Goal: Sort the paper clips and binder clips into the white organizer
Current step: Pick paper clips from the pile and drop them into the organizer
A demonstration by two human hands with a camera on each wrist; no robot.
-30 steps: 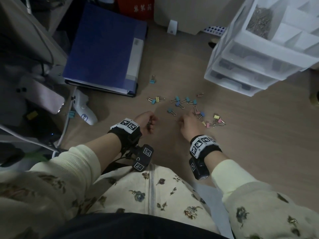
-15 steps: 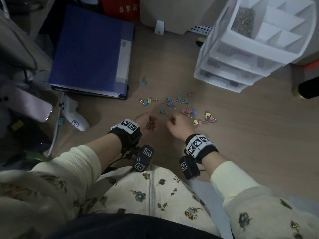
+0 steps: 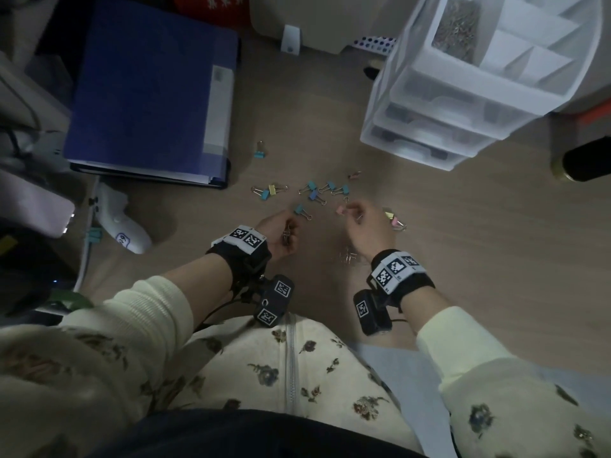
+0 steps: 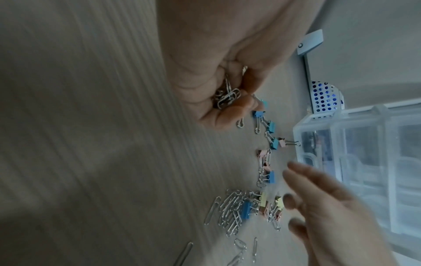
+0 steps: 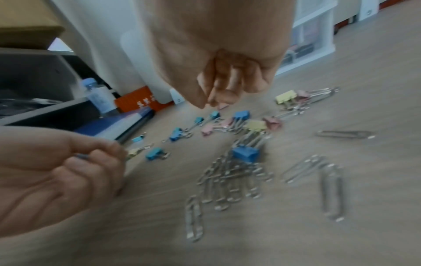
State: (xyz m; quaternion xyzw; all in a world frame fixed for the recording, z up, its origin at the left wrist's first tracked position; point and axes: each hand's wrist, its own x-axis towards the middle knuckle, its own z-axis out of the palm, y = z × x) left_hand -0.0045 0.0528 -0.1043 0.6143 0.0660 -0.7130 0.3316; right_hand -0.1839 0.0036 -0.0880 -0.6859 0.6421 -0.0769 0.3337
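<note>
Colourful binder clips (image 3: 312, 195) lie scattered on the wooden floor, and a loose heap of silver paper clips (image 5: 230, 176) lies nearer to me. My left hand (image 4: 232, 97) grips a bunch of paper clips (image 4: 226, 98) in its curled fingers, just above the floor at the left of the scatter. My right hand (image 3: 362, 223) hovers over the pink and yellow binder clips (image 3: 395, 219), its fingers loosely bent; I see nothing plainly held in it. The white organizer (image 3: 463, 104) stands at the far right, and one top compartment holds paper clips (image 3: 458, 28).
A blue ring binder (image 3: 148, 90) lies at the far left. A white handheld device (image 3: 122, 223) and cables sit beside it. A dark bottle (image 3: 585, 160) lies right of the organizer. A pale box (image 3: 314, 18) stands at the back.
My right hand was close beside the left hand half a second ago and has swung right, out over the binder clips. The left hand keeps its bunch of paper clips.
</note>
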